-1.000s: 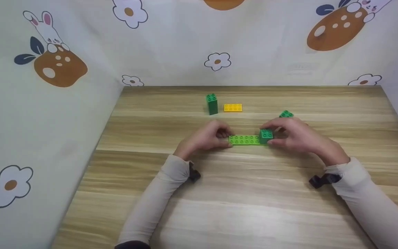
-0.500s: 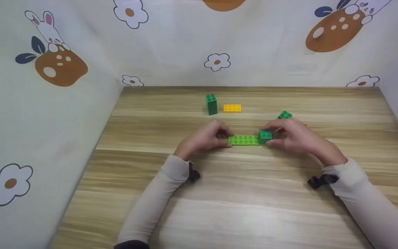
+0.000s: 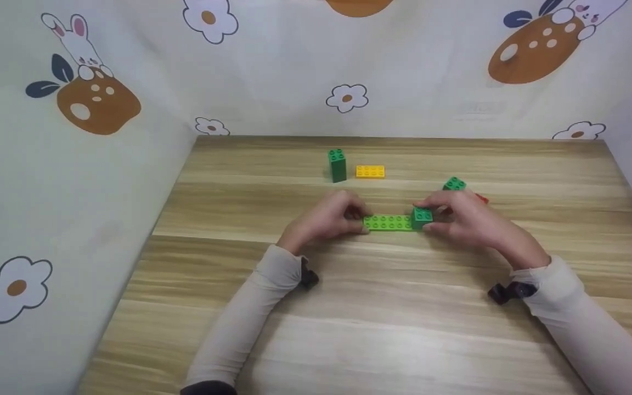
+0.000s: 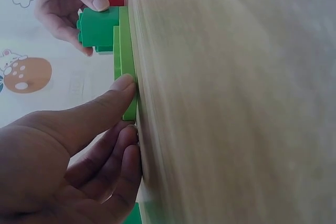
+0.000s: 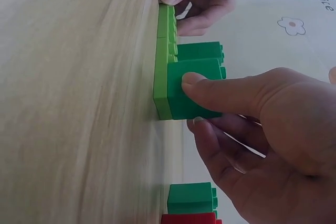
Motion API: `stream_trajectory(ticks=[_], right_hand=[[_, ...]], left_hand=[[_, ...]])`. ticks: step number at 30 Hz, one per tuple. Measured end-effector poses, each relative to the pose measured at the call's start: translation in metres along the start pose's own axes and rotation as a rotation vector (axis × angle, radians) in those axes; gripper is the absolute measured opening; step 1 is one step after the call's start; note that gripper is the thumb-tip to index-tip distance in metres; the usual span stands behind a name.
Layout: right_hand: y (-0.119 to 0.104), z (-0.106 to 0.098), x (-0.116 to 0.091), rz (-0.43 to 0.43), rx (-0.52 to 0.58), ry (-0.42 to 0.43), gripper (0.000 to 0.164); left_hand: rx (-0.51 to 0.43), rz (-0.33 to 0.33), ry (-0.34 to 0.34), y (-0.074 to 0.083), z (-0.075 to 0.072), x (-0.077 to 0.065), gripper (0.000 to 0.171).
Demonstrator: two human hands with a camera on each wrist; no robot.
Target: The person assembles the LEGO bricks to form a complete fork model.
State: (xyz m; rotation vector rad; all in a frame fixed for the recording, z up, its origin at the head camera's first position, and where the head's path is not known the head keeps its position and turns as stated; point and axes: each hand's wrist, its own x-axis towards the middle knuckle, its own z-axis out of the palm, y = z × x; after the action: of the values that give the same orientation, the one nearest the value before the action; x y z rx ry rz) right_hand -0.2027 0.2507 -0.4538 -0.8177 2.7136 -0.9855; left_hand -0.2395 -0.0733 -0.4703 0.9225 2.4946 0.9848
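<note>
A lime-green studded strip (image 3: 387, 222) lies flat on the table, with a seam partway along it in the right wrist view. At its left end my left hand (image 3: 327, 216) pinches it between thumb and fingers. A square green brick (image 3: 422, 218) stands upright on the strip's right end. My right hand (image 3: 472, 216) grips this brick, the thumb (image 5: 195, 82) pressed on its near side and the fingers behind. In the right wrist view the brick's base meets the strip's top.
Farther back stand a tall dark-green block (image 3: 338, 166) and a flat yellow brick (image 3: 370, 171). Beyond my right hand sit another green brick (image 3: 454, 184) and a red brick (image 3: 482, 198), both partly hidden in the head view. A patterned white sheet (image 3: 272, 66) rises behind the table.
Both hands keep their grips, and the green brick stays at the strip's right end. More of the red brick shows past my right hand.
</note>
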Motion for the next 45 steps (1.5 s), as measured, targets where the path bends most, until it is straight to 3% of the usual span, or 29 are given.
stream_trajectory(ticks=[11,21,27,32,39,45], right_hand=[[0.003,0.003,-0.003,-0.006,0.004,0.02,0.044],[0.002,0.007,0.001,0.006,-0.025,-0.023,0.051],[0.003,0.007,-0.001,0.008,-0.038,-0.023,0.064],[0.005,-0.001,-0.002,-0.009,-0.01,0.04,0.066],[0.014,-0.009,-0.003,-0.018,0.072,0.156,0.045],[0.023,-0.013,-0.01,-0.035,0.063,0.277,0.034]], left_hand=[[-0.029,0.041,0.003,-0.003,0.0,0.001,0.029],[-0.063,-0.007,-0.006,-0.004,-0.002,-0.002,0.031],[-0.06,-0.01,-0.011,-0.004,-0.002,-0.001,0.032],[-0.058,-0.011,-0.015,-0.004,-0.002,0.0,0.031],[-0.074,-0.003,-0.012,-0.005,-0.001,-0.001,0.03],[-0.061,0.011,-0.01,-0.005,-0.001,0.0,0.03]])
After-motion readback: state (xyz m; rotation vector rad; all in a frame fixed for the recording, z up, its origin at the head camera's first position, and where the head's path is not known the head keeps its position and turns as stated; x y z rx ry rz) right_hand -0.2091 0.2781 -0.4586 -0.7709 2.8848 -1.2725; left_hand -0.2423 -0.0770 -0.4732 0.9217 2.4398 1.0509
